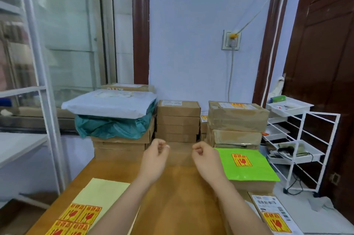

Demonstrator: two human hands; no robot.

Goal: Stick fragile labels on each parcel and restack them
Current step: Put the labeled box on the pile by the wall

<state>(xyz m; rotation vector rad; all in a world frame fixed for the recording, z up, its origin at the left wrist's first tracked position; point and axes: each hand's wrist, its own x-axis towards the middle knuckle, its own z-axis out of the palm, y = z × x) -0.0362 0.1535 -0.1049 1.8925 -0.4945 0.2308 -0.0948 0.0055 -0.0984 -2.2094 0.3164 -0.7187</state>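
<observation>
Parcels stacked at the far edge, hands reaching in with nothing held.

Wooden table (178, 187) below, bearing three rear stacks: left stack (122, 139) topped by a grey mailer (109, 103) over a teal bag; middle stack of plain boxes (178, 120), top box apparently unlabelled; right stack (237, 118) already carrying a red-and-yellow sticker. Nearer right, green parcel (249, 164), labelled. Near left, label sheet (80, 213). Left hand (155, 158) and right hand (206, 159) loosely curled, empty, just short of the middle stack. Best done, probably: take the top middle box with both hands at its sides, draw level toward the sheet, avoid nudging neighbouring stacks.
</observation>
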